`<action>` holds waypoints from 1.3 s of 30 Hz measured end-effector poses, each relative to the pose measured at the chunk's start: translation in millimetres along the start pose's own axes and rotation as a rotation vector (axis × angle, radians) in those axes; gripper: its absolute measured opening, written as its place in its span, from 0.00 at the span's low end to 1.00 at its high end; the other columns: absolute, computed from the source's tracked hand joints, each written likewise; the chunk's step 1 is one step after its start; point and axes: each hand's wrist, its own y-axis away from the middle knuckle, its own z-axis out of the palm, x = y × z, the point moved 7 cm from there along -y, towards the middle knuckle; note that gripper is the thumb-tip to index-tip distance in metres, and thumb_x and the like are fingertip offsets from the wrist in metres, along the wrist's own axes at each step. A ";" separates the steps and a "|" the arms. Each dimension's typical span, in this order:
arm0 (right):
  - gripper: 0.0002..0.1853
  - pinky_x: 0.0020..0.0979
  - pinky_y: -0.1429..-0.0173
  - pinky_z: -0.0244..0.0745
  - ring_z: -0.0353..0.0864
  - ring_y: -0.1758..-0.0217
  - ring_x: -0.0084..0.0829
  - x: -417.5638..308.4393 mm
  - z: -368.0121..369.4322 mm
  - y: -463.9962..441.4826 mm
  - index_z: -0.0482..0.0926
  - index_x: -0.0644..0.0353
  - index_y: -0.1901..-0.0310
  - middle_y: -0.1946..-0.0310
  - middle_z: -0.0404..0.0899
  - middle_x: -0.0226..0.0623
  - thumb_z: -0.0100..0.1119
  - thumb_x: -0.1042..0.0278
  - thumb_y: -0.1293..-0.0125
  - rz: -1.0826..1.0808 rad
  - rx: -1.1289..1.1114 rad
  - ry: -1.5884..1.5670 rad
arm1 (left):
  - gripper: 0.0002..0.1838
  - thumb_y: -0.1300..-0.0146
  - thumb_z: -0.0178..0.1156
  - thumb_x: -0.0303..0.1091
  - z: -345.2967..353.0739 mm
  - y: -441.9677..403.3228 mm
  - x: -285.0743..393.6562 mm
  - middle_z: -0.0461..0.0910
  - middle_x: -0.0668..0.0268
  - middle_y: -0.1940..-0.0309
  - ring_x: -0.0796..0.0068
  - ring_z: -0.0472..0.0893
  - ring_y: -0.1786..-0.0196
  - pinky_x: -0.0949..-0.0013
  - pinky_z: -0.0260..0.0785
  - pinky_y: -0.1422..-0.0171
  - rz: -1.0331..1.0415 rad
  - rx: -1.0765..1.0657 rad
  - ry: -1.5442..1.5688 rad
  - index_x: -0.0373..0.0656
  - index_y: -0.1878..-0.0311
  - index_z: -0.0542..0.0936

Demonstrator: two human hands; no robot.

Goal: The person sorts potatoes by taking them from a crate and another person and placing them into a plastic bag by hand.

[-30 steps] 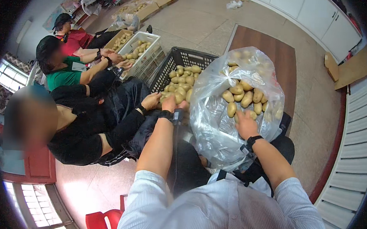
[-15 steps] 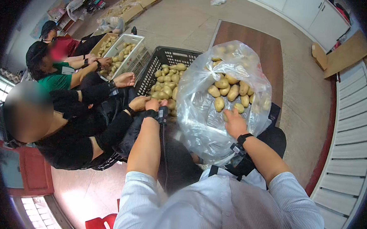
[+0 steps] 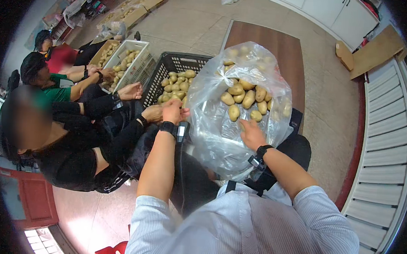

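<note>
A big clear plastic bag (image 3: 207, 141) lies in front of me, with several potatoes (image 3: 248, 99) showing in its mouth. My right hand (image 3: 253, 135) is over the near side of that mouth, just short of the nearest potatoes. Its fingers curl downward, and whatever they hold is hidden. Between the bag and a black plastic crate (image 3: 152, 85) is my left hand (image 3: 173, 111). Its fingers are bent together close to the bag's left side, and I cannot make out what is in them. Potatoes (image 3: 175, 86) fill the part of the crate that shows.
At my left sits a person in black, with one hand (image 3: 131, 91) at the crate's edge and another (image 3: 153, 114) beside my left hand. Farther along, two people sit by a white crate (image 3: 145, 62) of potatoes. A brown board (image 3: 263, 36) lies under the bag.
My left hand has risen from the crate's near edge toward the bag. My right hand has drawn back slightly from the potatoes. The whole view has shifted a little.
</note>
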 end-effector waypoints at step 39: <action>0.17 0.23 0.69 0.70 0.75 0.73 0.24 -52.2 7.4 -40.7 0.73 0.60 0.51 0.67 0.77 0.34 0.44 0.54 0.27 0.326 -0.265 -0.948 | 0.22 0.34 0.55 0.45 106.8 71.0 -32.9 0.79 0.54 0.63 0.63 0.83 0.73 0.65 0.80 0.72 -0.110 -0.695 -0.249 0.37 0.46 0.68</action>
